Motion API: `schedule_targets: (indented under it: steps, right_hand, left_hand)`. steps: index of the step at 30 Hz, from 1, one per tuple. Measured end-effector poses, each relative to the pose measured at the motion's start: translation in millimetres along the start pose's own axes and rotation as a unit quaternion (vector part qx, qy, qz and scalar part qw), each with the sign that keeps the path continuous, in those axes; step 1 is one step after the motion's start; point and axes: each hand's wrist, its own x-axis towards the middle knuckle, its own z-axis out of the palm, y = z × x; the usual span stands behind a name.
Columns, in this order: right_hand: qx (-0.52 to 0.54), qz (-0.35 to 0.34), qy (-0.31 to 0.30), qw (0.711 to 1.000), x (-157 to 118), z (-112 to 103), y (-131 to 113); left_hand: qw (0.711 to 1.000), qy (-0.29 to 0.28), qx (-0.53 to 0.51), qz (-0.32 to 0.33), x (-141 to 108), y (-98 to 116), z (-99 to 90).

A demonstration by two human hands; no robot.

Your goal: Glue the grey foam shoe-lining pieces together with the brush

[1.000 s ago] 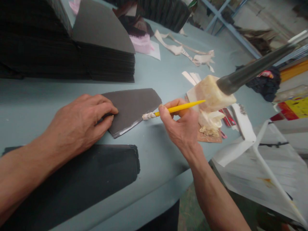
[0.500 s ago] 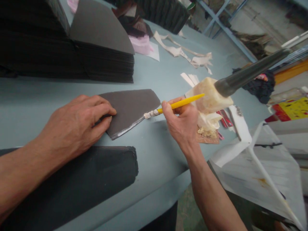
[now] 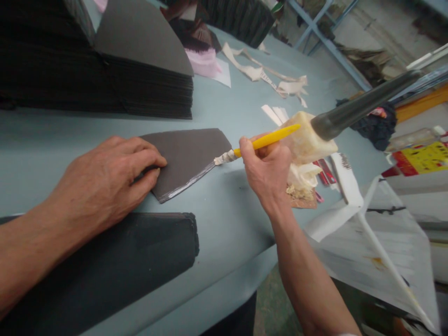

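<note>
R hand (image 3: 268,175) pinches yellow brush (image 3: 276,135) (prob. light, stiff; grip mid-handle), tip at near edge of dark panel (image 3: 189,151) on table (image 3: 227,214), while L hand (image 3: 112,175), loosely curled, rests on panel's L end (thin, prob. flexible; hold clear of white streak (image 3: 191,183)), bottle (image 3: 415,139) at far R, contents unclear.

Dark lettering (image 3: 268,80) on pale ribbon (image 3: 251,72), too small, blurred to read

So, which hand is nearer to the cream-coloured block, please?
Right. The right hand, holding the yellow brush, is close by the cream-coloured block; the left hand is farther left, on the white-streaked dark piece.
</note>
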Motion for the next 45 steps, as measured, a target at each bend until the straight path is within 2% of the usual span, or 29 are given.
schedule_targets:
  steps: [3,9,15,21,24,28,32,35,37,42,45]
  right_hand:
    - [-0.012,-0.012,0.006,1.000,0.8,-2.4,-0.1]
    - [0.016,-0.023,-0.029,0.999,-4.3,-1.1,-8.5]
    - [-0.037,-0.036,0.030,0.998,10.4,0.8,7.4]
    - [-0.014,-0.066,0.015,0.998,2.3,-3.1,1.2]
    - [-0.017,-0.063,0.011,0.998,4.1,-0.5,6.9]
    - [-0.040,-0.047,0.038,0.997,17.1,0.1,21.0]
    - [-0.023,-0.046,0.047,0.998,16.4,-4.5,17.5]
    - [0.003,-0.060,0.029,0.998,9.3,-4.5,12.3]
    - [0.001,-0.058,0.022,0.998,9.4,-1.7,15.2]
    - [-0.035,-0.003,0.041,0.999,24.2,1.6,30.6]
    - [-0.022,-0.012,0.031,0.999,23.6,-3.1,27.0]
  left_hand:
    - [1.000,0.007,0.005,0.006,-0.2,-0.1,0.2]
    - [1.000,0.010,0.001,-0.006,-1.3,0.2,0.6]
    - [1.000,-0.006,-0.007,-0.012,0.6,0.6,-0.8]
    - [1.000,0.024,-0.002,0.004,-0.5,-0.8,0.9]
    - [1.000,0.023,0.001,0.008,-0.5,-0.9,1.2]
    - [0.999,0.020,0.008,0.026,-0.6,-3.7,2.3]
    - [0.999,0.025,0.013,0.033,-2.1,-7.1,4.4]
    - [0.999,0.016,0.013,0.035,-3.3,-7.4,4.5]
    - [0.999,0.016,0.014,0.030,-3.5,-6.2,3.8]
    - [0.999,0.019,0.018,0.027,-2.7,-3.6,2.4]
    - [0.999,0.020,0.018,0.032,-2.6,-4.1,3.2]
